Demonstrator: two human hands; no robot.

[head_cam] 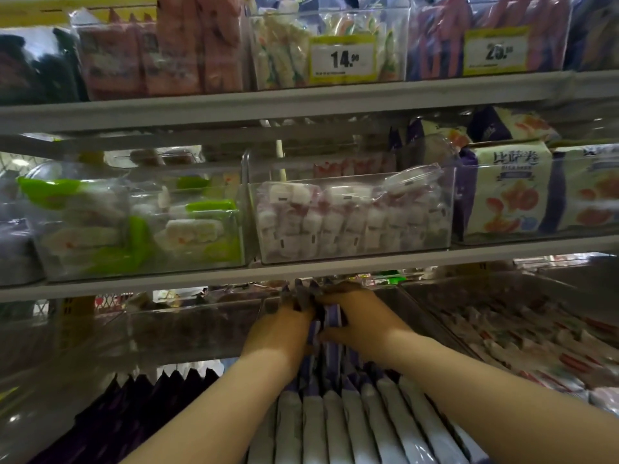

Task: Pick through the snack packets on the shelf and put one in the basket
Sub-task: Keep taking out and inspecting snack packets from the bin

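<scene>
Both my arms reach into the lower shelf, where purple-and-white packets (335, 423) stand on edge in a tight row running away from me. Packed that way they show only their tops, so I have to spread them to see one properly. My right grip (361, 316) is closed on a few packets near the back of the row: the thumb (322, 336) sits under them and the fingers wrap over from the other side, pinching the bunch. My left grip (278, 329) lies against the packets just beside that, fingers pushed forward into the shadow under the middle shelf edge (301, 271). I judge it is holding the neighbours aside, but whether those fingers curl round anything I cannot tell; it is too dark there.

No packet is lifted clear yet, so I judge that I am in the sorting step. The basket is not in view.

Dark purple packets (150, 390) stand in the row to the left and red-and-white packets (519, 333) lie in the bin to the right. Above, a clear bin (449, 209) holds small pink-and-white sweets.
</scene>
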